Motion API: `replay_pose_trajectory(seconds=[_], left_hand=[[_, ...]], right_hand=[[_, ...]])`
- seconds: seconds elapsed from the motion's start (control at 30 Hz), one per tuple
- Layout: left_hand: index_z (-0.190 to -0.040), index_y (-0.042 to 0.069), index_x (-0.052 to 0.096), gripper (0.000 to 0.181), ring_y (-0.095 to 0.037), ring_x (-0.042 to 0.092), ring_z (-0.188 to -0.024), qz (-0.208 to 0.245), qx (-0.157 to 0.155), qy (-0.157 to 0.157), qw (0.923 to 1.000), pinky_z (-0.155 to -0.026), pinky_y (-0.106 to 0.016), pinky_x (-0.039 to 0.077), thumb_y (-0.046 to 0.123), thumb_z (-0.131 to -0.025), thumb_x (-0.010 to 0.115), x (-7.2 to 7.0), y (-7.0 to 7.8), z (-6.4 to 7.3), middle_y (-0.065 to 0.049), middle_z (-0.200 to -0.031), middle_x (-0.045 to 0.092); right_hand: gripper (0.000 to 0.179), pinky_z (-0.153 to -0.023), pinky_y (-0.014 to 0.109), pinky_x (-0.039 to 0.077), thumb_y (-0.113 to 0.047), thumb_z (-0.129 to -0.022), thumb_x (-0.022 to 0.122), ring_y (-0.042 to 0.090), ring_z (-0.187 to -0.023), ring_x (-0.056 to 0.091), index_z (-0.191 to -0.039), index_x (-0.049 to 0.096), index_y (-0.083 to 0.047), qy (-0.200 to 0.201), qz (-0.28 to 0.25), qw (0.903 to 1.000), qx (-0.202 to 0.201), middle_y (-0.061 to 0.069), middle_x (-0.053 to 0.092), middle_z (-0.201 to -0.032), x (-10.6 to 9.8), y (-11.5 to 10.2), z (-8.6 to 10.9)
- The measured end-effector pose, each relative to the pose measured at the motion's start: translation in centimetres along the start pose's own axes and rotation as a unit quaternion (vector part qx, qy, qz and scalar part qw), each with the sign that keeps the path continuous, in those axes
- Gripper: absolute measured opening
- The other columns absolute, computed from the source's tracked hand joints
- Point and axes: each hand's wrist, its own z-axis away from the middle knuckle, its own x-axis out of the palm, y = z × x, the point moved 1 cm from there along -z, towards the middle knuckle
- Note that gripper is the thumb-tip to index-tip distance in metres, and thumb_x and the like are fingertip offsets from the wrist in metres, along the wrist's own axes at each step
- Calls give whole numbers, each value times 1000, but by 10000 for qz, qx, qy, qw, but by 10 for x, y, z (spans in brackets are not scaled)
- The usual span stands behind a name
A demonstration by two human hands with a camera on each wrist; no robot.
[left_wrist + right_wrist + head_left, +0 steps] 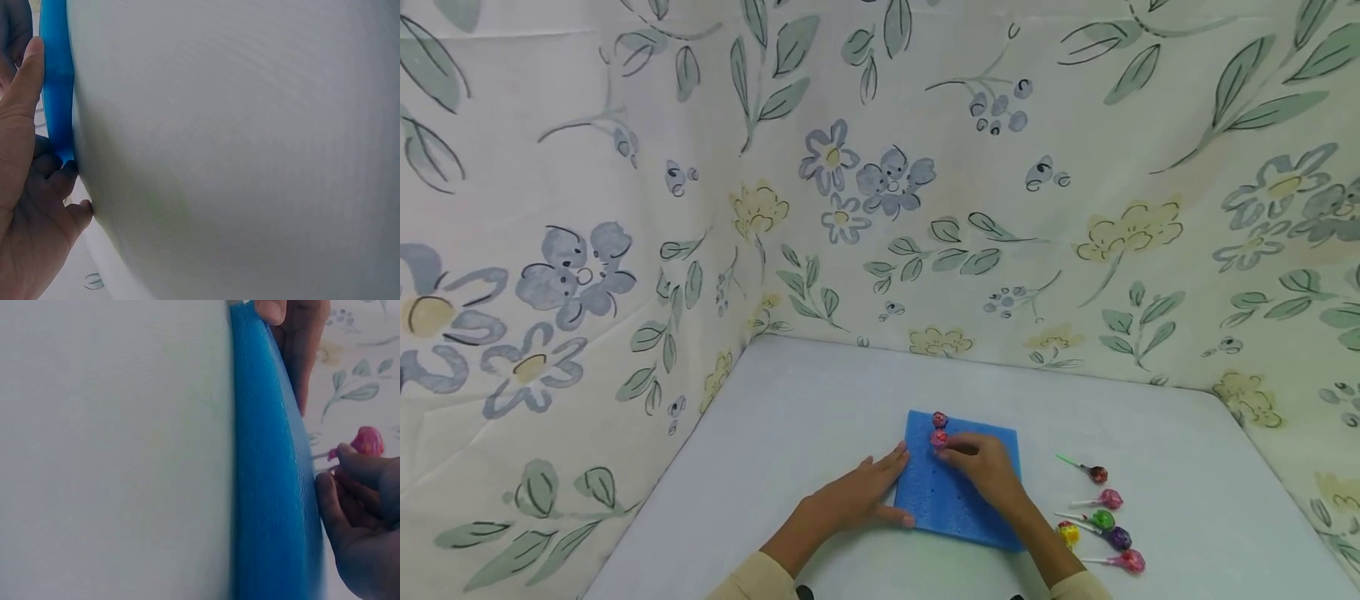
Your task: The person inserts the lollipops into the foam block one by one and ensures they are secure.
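A blue foam block (955, 512) with small holes in its top lies flat on the white table. My left hand (867, 493) rests along its left side, fingers stretched at the edge and thumb at the near left corner. With thumb and fingertips my right hand (988, 471) pinches a pink-red lollipop (938, 438) by its stick, just under the wrapped head. In the right wrist view this lollipop (369, 441) has its stick pointing to the foam's top face. Another red lollipop (939, 419) stands upright in the foam right behind it.
Right of the foam lie several loose lollipops: a dark red one (1097, 474) with a green stick, a pink one (1109, 498), a green one (1102, 520), a purple one (1118, 538), a yellow one (1067, 533) and a pink-red one (1132, 561). Floral cloth (880, 275) hangs behind the table.
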Motion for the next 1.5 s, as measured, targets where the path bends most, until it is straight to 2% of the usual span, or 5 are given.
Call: replay_pose_trajectory(seconds=[0.63,1.1,1.23,1.33,1.5], left_hand=[[-170,15,23,105,-26,25,-163,33,13,55,10000,-130,-55,25,68,-93,68,4,-7,-5,0,-179,16],[-170,13,23,104,-27,26,-162,-15,64,46,10000,-129,-55,27,67,-93,68,3,-3,-3,-1,-179,16],[-170,13,23,104,-27,26,-162,-2,67,32,10000,-129,-55,26,67,-93,68,4,-3,-4,-2,-179,17],[-170,13,23,104,-27,27,-162,1,72,25,10000,-129,-55,26,67,-93,68,4,-3,-4,-2,-179,17],[-170,12,23,104,-27,26,-162,-3,107,39,9999,-129,-55,26,67,-93,68,4,-3,-4,-2,-179,17]], right_hand=[[35,-96,34,62,-33,-98,79,25,-120,70,-125,78,-10,137,-244,9929,1155,6,76,-125,-65,7,49],[56,-78,24,61,-49,-95,78,19,-103,75,-130,74,-5,334,169,9816,1875,6,79,-118,-115,26,85],[64,-93,35,57,-58,-93,76,30,-127,65,-134,73,-9,381,380,9740,2201,11,74,-133,-130,34,96],[68,-87,36,54,-63,-91,76,35,-133,55,-135,74,-11,435,417,9679,2438,18,63,-148,-141,41,104],[71,-72,23,54,-65,-89,78,14,-110,61,-135,74,-12,515,501,9625,2616,16,66,-144,-157,52,115]])
